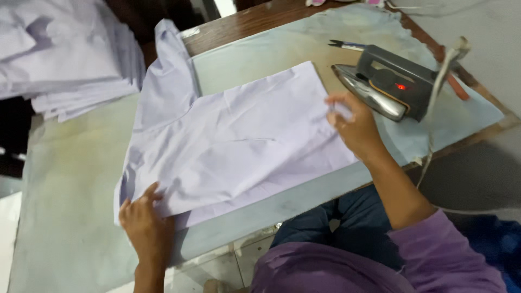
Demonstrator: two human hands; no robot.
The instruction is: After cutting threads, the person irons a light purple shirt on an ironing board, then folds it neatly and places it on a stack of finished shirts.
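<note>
The 2 hands spread a pale lilac garment piece [239, 141] flat on the padded counter [70, 179]. The left hand [145, 225] lies open, palm down, fingers splayed on the cloth's near-left corner, pinning it close to the counter's near edge. The right hand [355, 126] rests on the cloth's right edge with fingers loosely curled; whether it pinches the edge or merely presses it cannot be told. The cloth lies across the counter's middle, one part [168, 70] running toward the far edge, with creases visible across its centre. Smoothing goes best, in judgement, if the left hand anchors the corner while the right draws the edge outward, tension running along the weave rather than across it, so that creases flatten without new folds. An iron [382, 84] with a lit red lamp sits just beyond the right hand, toward the far-right corner; the wrist should stay off its soleplate. A stack of similar cloth [65, 54] lies at the far-left.
</note>
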